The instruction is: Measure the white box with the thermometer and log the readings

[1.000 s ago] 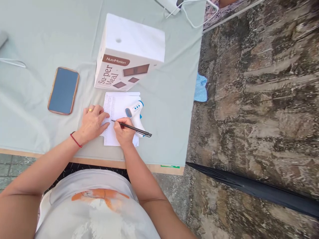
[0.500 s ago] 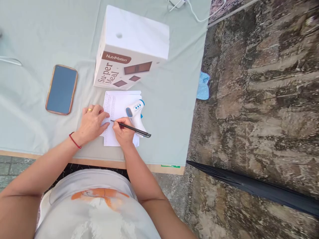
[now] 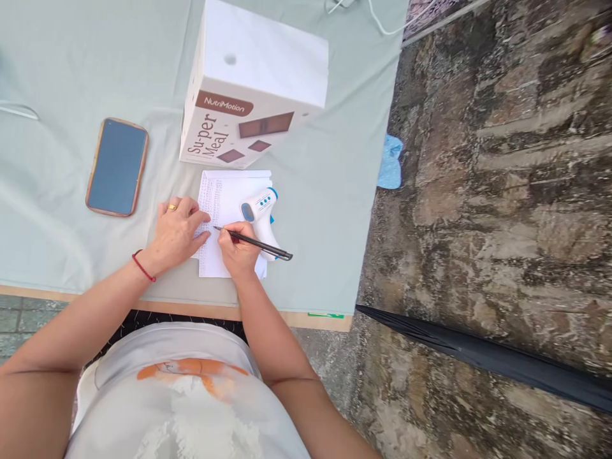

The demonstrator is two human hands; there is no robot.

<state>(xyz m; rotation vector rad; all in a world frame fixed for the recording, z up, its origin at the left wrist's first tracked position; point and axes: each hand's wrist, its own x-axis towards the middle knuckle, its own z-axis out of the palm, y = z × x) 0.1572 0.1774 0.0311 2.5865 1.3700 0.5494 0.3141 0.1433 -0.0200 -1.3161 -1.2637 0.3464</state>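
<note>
A white notepad [image 3: 234, 191] lies on the table in front of me, with columns of small handwriting down its left side. My right hand [image 3: 239, 250] grips a black pen [image 3: 262, 245], its tip at the page beside the written columns. Fingers apart, my left hand [image 3: 179, 234] rests flat at the notepad's left edge, its fingertips on the paper. On the notepad's right part lies a white and blue infrared thermometer [image 3: 262, 213], partly hidden behind my right hand and the pen.
Beyond the notepad stands a white NutriMotion box [image 3: 258, 64]. A phone [image 3: 117, 167] in a brown case lies to the left. The pale tablecloth [image 3: 325, 210] ends at the right above stone ground. White cables [image 3: 377, 22] lie at the far right corner.
My right hand and the pen tip have shifted slightly to the right on the page. The left hand stays in place. The whole view has moved a little.
</note>
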